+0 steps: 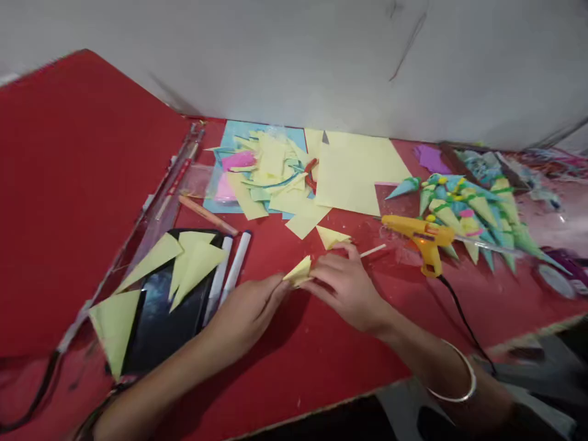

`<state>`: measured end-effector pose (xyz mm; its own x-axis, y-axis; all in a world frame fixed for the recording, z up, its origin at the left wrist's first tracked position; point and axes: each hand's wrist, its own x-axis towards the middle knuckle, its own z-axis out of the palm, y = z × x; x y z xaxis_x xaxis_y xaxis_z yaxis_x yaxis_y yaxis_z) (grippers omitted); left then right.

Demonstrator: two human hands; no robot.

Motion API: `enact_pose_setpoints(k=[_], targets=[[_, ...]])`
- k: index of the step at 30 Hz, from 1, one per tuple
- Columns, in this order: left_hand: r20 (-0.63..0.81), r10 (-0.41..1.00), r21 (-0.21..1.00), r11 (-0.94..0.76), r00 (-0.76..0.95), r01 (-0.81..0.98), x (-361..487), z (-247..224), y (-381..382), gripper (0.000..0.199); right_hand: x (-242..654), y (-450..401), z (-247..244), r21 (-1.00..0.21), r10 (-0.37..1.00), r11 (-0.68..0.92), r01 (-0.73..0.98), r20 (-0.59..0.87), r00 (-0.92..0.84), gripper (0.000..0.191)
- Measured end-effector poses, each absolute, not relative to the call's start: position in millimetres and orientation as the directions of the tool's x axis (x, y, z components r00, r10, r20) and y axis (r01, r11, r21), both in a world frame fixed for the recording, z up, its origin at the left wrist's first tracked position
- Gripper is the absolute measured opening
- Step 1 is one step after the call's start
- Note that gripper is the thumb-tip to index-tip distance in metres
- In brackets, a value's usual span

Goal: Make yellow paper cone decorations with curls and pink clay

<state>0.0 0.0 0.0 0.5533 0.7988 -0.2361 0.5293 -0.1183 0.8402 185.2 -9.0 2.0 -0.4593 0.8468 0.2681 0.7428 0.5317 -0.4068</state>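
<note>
Pinching a small, pointed piece of pale-yellow folded paper (299, 271) from both sides, the left hand (250, 312) and the right hand (346, 288) meet over the middle of the red table (275, 392), their fingertips drawn in narrow. Whether the paper's seam is closed cannot be told at this size. Just beyond the right fingers lies a second pale-yellow paper triangle (331, 237), with a thin, pale stick (373, 250) beside that hand.

Further right rests a yellow plastic glue gun (425, 236), its nozzle pointing left and an orange glow on its body. It is probably hot, so a reach past the nozzle could burn the knuckles, and the right forearm catching the black cord (463, 318) could drag it round. Squeezing too hard might crease the paper; a loose grip might let it unroll.

Left of the left hand, two white marker pens (236, 263) could roll if nudged. Scraps of yellow, blue and green paper (271, 165) and a heap of small blue, green and yellow paper cones (478, 214) crowd the back. The freest room is toward the near edge, between the forearms.
</note>
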Motion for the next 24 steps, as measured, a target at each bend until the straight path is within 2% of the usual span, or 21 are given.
enact_pose_setpoints(k=[5, 11, 17, 24], targets=[[-0.281, 0.790, 0.928, 0.078, 0.545, 0.365, 2.4, 9.1, -2.6, 0.032, 184.6, -6.9, 2.8, -0.406, 0.832, 0.555, 0.726, 0.283, -0.477, 0.030], [-0.397, 0.708, 0.918, 0.299, 0.584, 0.261, 2.7, 12.9, -3.3, 0.032, 187.6, -6.1, 3.4, -0.441, 0.822, 0.570, 0.694, 0.314, -0.475, 0.030], [-0.420, 0.609, 0.901, 0.366, 0.673, 0.232, 0.0, 17.6, -0.6, 0.035, 191.5, -5.2, 2.9, -0.529, 0.846, 0.527, 0.666, 0.251, -0.470, 0.033], [-0.381, 0.667, 0.925, 0.286, 0.640, 0.252, 0.1, 12.1, -1.2, 0.042, 192.7, -3.5, 4.4, -0.546, 0.835, 0.531, 0.648, 0.208, -0.509, 0.033]])
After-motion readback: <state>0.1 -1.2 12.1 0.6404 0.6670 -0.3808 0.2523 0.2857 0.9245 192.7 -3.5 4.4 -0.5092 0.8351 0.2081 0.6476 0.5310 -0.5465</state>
